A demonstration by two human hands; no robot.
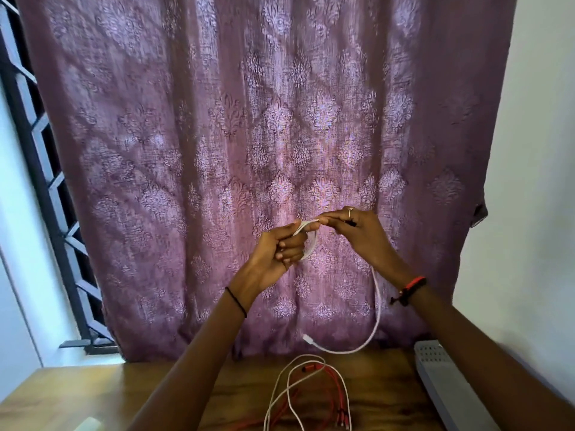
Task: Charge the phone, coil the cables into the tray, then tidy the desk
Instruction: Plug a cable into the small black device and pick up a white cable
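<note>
Both hands are raised in front of the purple curtain. My left hand point(280, 253) grips small loops of a white cable point(378, 309). My right hand point(361, 231) pinches the same cable just right of the loops. The cable's free end hangs down and curves left, its plug dangling above the desk. On the wooden desk point(93, 390) below lie another white cable point(287, 390) and a red cable point(314, 371), loosely tangled together. A grey perforated tray point(448, 387) stands at the desk's right side, partly behind my right forearm.
A purple patterned curtain point(249, 135) hangs behind the desk. A barred window point(46, 188) is at the left and a white wall at the right. A pale object point(88, 424) shows at the bottom left edge of the desk.
</note>
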